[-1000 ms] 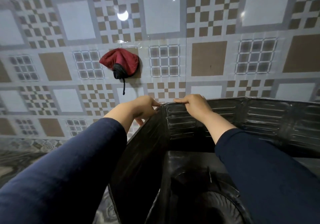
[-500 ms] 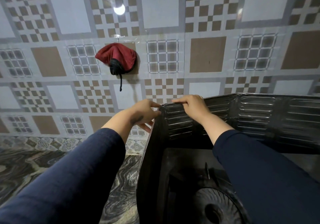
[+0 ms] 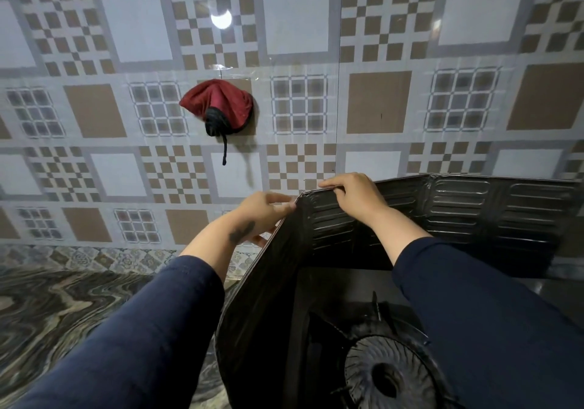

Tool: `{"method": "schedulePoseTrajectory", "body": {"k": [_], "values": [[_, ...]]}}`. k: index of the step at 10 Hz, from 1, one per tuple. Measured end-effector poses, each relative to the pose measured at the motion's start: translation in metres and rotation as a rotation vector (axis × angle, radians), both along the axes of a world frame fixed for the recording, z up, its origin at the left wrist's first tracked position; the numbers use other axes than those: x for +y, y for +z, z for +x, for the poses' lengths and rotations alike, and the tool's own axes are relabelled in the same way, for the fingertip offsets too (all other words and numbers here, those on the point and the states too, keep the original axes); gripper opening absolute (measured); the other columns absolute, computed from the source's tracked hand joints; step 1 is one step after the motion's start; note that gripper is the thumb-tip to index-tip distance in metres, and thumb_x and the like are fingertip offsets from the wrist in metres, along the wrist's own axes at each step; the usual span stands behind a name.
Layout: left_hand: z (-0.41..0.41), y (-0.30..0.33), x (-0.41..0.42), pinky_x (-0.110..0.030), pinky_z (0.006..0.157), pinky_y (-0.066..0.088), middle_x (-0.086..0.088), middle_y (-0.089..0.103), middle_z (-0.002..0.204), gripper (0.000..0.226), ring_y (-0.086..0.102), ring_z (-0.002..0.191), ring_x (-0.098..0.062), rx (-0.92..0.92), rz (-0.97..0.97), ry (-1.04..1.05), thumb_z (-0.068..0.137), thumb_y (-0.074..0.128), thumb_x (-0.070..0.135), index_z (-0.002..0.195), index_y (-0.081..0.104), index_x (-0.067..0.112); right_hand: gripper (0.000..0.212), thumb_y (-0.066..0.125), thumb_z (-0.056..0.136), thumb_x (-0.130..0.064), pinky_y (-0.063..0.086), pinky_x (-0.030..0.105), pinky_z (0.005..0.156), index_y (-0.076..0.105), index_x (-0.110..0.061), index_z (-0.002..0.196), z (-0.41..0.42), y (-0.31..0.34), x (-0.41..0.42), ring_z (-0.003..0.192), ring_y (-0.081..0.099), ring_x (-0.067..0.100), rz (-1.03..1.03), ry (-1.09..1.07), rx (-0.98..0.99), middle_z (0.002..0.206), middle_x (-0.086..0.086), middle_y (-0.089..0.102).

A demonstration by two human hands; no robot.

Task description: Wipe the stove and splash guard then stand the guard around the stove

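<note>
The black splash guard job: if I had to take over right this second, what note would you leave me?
Left hand: fingers pinch the black ribbed metal splash guard at its top corner fold, from outside.
Right hand: gripping the top edge just beside that corner.
The guard stands upright, its back panel along the patterned tile wall and its left panel beside the black gas stove; the round burner sits inside.
A red cloth hangs on the wall, not in hand.
Done: guard is up around the back and left.
Left: settle the corner and let go. The right side is out of view, so check it.
</note>
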State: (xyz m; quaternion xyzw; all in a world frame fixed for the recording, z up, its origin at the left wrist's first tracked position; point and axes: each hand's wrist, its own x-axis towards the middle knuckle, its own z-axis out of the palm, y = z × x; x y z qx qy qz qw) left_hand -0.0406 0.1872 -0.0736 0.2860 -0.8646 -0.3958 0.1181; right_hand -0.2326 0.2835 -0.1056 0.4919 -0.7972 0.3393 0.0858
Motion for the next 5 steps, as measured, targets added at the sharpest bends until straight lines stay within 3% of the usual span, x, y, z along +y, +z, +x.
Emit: {"method": "schedulePoseTrajectory", "body": {"k": [1,3,5], "values": [[0.002,0.000,0.003,-0.022,0.048,0.049,0.000,0.058,0.114,0.042,0.053,0.079,-0.008,-0.001,-0.003,0.007,0.093,0.048,0.042,0.132,0.051,0.026,0.037,0.045,0.094,-0.003,0.039,0.040,0.109,0.069,-0.023,0.114,0.003,0.002,0.002,0.122,0.053,0.026,0.012,-0.005,-0.007,0.125,0.004,0.065],[0.006,-0.001,0.004,-0.019,0.042,0.047,0.002,0.056,0.116,0.045,0.053,0.079,-0.006,-0.019,-0.015,0.007,0.094,0.042,0.047,0.132,0.050,0.024,0.037,0.048,0.093,-0.004,0.037,0.039,0.109,0.066,-0.024,0.119,0.008,0.005,0.003,0.124,0.050,0.026,0.028,-0.022,0.007,0.128,0.006,0.064],[0.029,-0.005,-0.005,-0.019,0.042,0.047,0.004,0.058,0.112,0.048,0.057,0.079,-0.008,0.035,0.143,0.059,0.096,0.033,0.049,0.132,0.049,0.022,0.042,0.053,0.091,-0.006,0.035,0.040,0.109,0.059,-0.029,0.126,0.025,0.024,0.024,0.126,0.045,0.020,0.013,0.055,0.151,0.132,0.001,0.058]]}}
